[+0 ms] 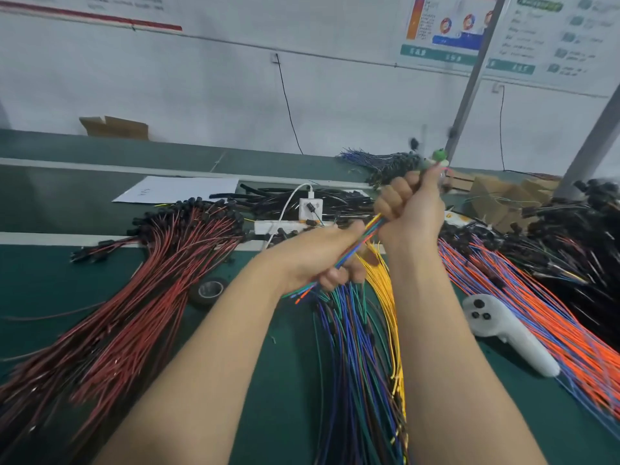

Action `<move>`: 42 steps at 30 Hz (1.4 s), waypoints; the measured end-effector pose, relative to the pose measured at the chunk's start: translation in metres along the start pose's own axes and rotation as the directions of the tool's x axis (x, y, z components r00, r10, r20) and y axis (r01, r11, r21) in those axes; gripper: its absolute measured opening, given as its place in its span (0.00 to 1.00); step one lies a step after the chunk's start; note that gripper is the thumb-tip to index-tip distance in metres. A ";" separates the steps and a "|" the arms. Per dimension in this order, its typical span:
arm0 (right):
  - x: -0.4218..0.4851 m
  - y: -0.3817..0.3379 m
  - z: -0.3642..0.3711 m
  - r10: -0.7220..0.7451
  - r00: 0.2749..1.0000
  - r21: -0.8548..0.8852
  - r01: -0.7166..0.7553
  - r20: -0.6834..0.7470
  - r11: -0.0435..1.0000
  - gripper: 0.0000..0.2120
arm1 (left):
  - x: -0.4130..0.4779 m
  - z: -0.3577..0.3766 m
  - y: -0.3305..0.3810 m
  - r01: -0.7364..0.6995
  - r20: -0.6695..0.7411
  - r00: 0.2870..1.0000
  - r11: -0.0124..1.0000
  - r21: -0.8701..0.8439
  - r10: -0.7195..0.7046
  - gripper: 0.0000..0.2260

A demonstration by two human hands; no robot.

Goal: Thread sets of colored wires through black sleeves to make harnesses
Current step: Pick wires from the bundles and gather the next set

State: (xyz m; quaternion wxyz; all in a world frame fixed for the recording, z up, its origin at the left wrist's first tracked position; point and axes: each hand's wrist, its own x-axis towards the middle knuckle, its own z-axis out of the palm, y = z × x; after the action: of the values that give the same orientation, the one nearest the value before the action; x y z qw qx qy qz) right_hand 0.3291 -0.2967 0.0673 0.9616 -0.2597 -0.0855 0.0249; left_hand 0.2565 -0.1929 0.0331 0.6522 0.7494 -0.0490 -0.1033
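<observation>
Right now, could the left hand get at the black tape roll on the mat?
Probably not yet: the left hand grips the colored wire set. The tape roll lies in the open beside its forearm, so after letting go, likely yes.

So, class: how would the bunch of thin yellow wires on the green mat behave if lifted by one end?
Probably floppy: the thin yellow wires curve and drape across the green mat. Likely light, being so slender. Nothing visibly ties them, so strands may slip apart or snag the blue and green wires alongside.

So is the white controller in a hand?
No, the controller lies on the table; left hand and right hand both grip the wire bundle.
</observation>
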 end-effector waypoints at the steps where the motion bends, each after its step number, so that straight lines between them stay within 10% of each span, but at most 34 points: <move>1: 0.002 -0.003 -0.004 -0.011 1.000 0.038 0.011 -0.001 0.999 0.22 | -0.001 0.000 -0.002 -0.020 -0.007 1.000 0.999 0.042 0.020 0.19; 8: -0.003 0.010 -0.040 0.258 0.966 0.089 -0.259 0.027 0.962 0.21 | 0.020 0.007 -0.006 -0.129 -0.123 0.966 0.835 0.535 0.228 0.18; 22: 0.007 0.019 -0.060 0.094 0.995 0.035 -0.094 -0.013 0.995 0.23 | 0.036 -0.005 -0.048 0.041 -0.299 0.952 0.995 -0.093 -0.067 0.11; 28: 0.009 0.026 -0.060 0.057 0.998 -0.058 -0.059 -0.033 0.997 0.22 | 0.046 0.006 -0.064 -0.138 -0.388 0.884 0.648 -0.749 -0.260 0.13; 32: 0.002 0.042 -0.062 0.104 0.994 -0.115 -0.106 -0.026 0.988 0.21 | 0.062 0.020 -0.060 -0.229 -0.454 0.834 0.554 -0.801 -0.312 0.11; 38: 0.010 0.035 -0.066 0.116 0.993 -0.012 -0.116 0.024 0.993 0.23 | 0.062 0.017 -0.075 -0.186 -0.543 0.786 0.725 -0.664 -0.295 0.11; 42: 0.014 0.026 -0.067 0.179 0.982 0.122 -0.186 0.065 0.975 0.23 | 0.055 0.013 -0.076 -0.272 -0.465 0.859 0.575 -0.772 -0.217 0.16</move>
State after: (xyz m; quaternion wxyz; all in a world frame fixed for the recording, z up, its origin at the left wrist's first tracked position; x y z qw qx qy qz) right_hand 0.3550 -0.3064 -0.0002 0.9671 -0.2040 -0.0853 0.1255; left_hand 0.3023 -0.2060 -0.0482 0.9123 0.3606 0.1670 0.0996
